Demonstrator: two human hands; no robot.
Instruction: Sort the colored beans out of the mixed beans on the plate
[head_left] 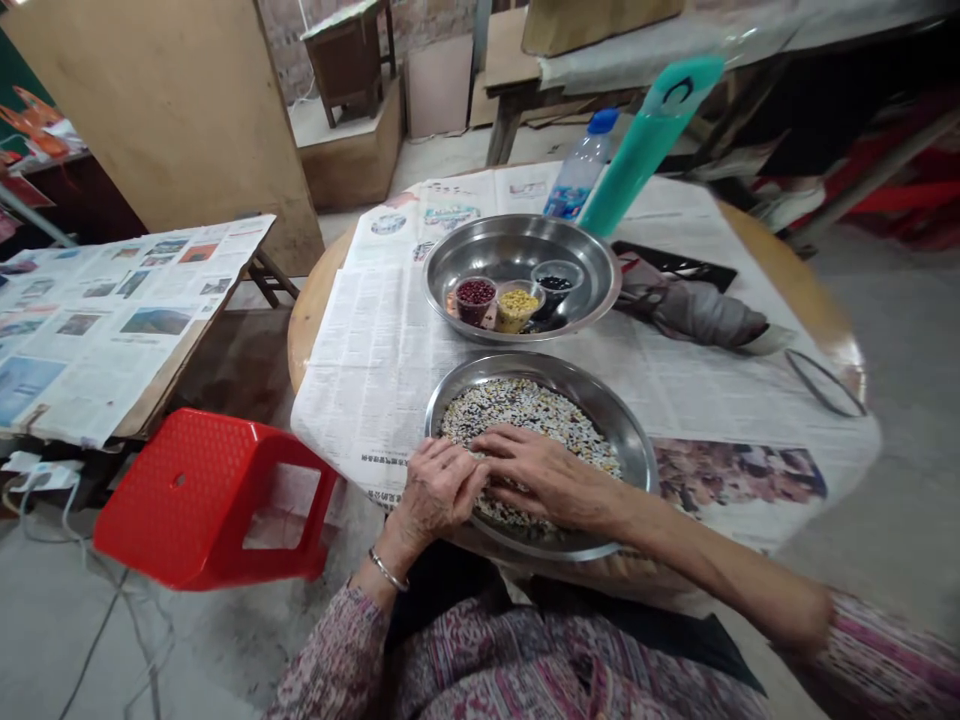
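A wide steel basin [637, 450] stands at the near edge of the round table, holding a spread of mixed white, black and yellow grains [525, 405]. Over its left rim is my left hand [439, 490], fingers curled in and thumb against them; whatever they hold is hidden. My right hand [544, 475] reaches in from the right and lies low over the grains, its fingers extended and a little apart. The fingertips of both hands nearly meet. Behind, a second steel basin [517, 235] contains small clear cups of red beans [475, 293], yellow grains [517, 305] and black beans [556, 282].
Newspaper [360, 370] covers the table. A water bottle [579, 165], a green translucent holder [649, 145] and a grey cloth bundle [682, 305] lie beyond and right of the basins. On the left are a red stool [202, 490] and another newspaper-covered table [112, 330].
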